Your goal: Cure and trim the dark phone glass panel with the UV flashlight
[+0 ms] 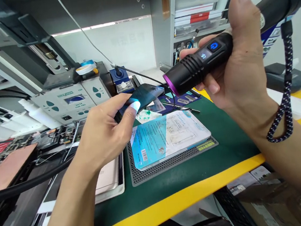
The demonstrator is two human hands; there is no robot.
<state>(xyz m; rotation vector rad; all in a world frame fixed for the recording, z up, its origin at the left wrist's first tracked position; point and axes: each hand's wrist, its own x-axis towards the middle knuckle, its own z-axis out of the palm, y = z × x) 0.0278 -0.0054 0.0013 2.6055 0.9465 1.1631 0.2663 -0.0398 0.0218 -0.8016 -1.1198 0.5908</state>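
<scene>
Between the thumb and fingers of my left hand (pixel 108 128) is a dark smartphone (pixel 146 95), held tilted above the bench. My right hand (pixel 242 59) is wrapped round a black flashlight (pixel 194 66). A purple glow rims its head, which points down to the left at the phone. A blue power symbol and a small lit display show on its barrel, and a patterned wrist strap (pixel 289 75) hangs from its rear. Bright bluish light falls on my left thumbnail. Below the phone, a blue and white printed packet (pixel 169 136) lies on a grey perforated mat (pixel 177 160).
Several phones and boards, including a pink phone panel (pixel 10 169), crowd the left side. Behind them stands a soldering and hot-air station (pixel 70 100). A cable (pixel 146 75) crosses behind the phone. The green bench mat (pixel 232 143) ends at a yellow front edge (pixel 177 206).
</scene>
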